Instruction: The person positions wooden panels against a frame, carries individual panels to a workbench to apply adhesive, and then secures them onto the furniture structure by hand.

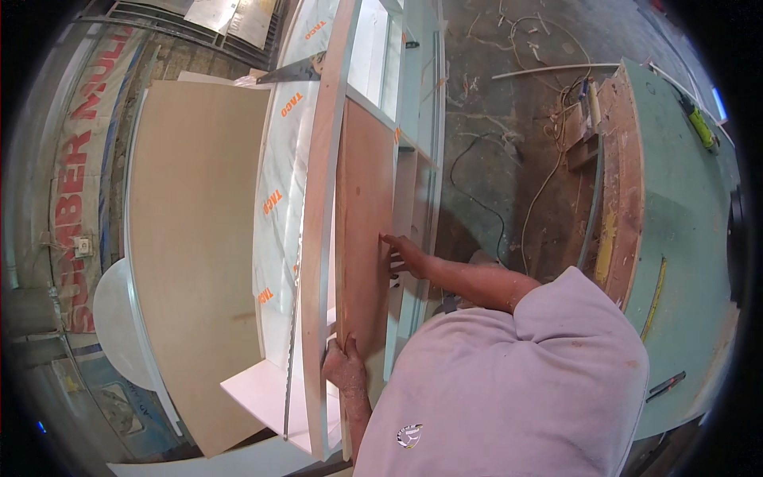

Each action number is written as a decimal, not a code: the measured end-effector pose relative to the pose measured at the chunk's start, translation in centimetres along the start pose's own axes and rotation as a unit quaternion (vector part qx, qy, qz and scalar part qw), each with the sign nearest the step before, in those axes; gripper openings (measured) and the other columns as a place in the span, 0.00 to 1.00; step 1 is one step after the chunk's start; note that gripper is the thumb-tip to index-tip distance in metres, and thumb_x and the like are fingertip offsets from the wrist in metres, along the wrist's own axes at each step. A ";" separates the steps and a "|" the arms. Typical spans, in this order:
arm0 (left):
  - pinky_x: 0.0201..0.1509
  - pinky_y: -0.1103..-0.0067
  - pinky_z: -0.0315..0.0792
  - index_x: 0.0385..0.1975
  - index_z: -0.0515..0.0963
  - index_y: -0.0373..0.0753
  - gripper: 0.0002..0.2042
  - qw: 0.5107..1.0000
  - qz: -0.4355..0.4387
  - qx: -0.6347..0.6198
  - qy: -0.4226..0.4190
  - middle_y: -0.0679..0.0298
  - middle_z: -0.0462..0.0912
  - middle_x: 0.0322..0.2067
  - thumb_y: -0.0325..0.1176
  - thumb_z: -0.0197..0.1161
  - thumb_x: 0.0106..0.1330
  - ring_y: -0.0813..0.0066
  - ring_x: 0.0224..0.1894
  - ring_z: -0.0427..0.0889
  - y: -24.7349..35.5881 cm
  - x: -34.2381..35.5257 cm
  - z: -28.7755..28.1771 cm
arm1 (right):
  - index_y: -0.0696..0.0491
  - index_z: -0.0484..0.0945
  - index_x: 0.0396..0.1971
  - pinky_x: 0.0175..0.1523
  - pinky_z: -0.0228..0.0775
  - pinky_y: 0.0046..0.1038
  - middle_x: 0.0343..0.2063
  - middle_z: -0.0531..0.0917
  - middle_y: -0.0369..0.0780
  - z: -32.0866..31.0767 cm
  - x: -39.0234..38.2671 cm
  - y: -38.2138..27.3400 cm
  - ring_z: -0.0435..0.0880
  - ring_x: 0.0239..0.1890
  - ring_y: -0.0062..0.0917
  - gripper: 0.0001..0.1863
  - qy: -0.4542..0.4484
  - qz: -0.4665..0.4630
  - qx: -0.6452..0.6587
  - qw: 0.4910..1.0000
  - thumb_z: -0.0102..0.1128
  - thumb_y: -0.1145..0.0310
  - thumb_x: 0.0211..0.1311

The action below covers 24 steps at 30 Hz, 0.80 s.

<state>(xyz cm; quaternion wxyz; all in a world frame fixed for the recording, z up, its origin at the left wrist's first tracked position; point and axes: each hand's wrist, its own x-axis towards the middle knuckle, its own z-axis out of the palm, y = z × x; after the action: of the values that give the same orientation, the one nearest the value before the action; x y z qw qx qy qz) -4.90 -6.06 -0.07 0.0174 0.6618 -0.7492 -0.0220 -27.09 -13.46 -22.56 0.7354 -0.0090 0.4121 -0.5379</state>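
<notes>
A reddish-brown wooden panel (366, 215) stands lengthwise inside a long cabinet frame (323, 199) with pale rails and light-green edges. Around the panel's near left edge, my left hand (346, 366) is closed, its thumb against the wood. Farther along, my right hand (405, 256) grips the opposite edge, with the index finger on the panel's face and the other fingers curled at its side. Part of the fingers of both hands is hidden by the edges. White compartments (368, 60) of the frame show beyond the panel's far end.
Left of the frame lie a film-covered marbled board (278, 167) and a large tan board (199, 238). A dark tapered blade (290, 71) rests across the frame. Cables (548, 179) trail over the floor at right. A green workbench (683, 238) carries a green tool (701, 127) and a cutter knife (666, 386).
</notes>
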 end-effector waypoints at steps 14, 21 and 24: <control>0.32 0.58 0.72 0.28 0.80 0.34 0.21 0.992 -0.122 0.027 0.012 0.47 0.81 0.22 0.50 0.71 0.61 0.44 0.26 0.81 2.3 1.1 -0.4 | 0.57 0.68 0.60 0.66 0.63 0.47 0.56 0.73 0.48 -2.3 2.1 -4.0 0.71 0.62 0.39 0.43 -0.108 0.167 0.049 0.979 0.53 0.31 0.64; 0.32 0.57 0.70 0.22 0.78 0.34 0.21 0.985 -0.148 0.080 -0.031 0.48 0.80 0.21 0.48 0.71 0.60 0.44 0.25 0.79 3.4 1.6 -1.0 | 0.55 0.63 0.67 0.76 0.45 0.44 0.70 0.64 0.48 -4.1 3.1 -7.1 0.60 0.73 0.41 0.43 -0.189 0.253 0.014 0.949 0.50 0.34 0.66; 0.31 0.58 0.69 0.20 0.76 0.33 0.21 0.984 -0.167 0.061 -0.027 0.49 0.78 0.20 0.47 0.71 0.60 0.44 0.25 0.78 4.6 2.3 -1.3 | 0.57 0.54 0.74 0.77 0.44 0.47 0.73 0.56 0.53 -4.5 3.9 -7.9 0.50 0.77 0.45 0.47 -0.238 0.242 0.024 0.940 0.49 0.37 0.67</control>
<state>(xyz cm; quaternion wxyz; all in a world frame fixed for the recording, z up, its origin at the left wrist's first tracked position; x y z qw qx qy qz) -9.64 -7.81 1.47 -0.0477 0.7767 -0.6281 0.0032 -35.73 -17.97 -24.25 0.9198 -0.0194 0.2021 -0.3358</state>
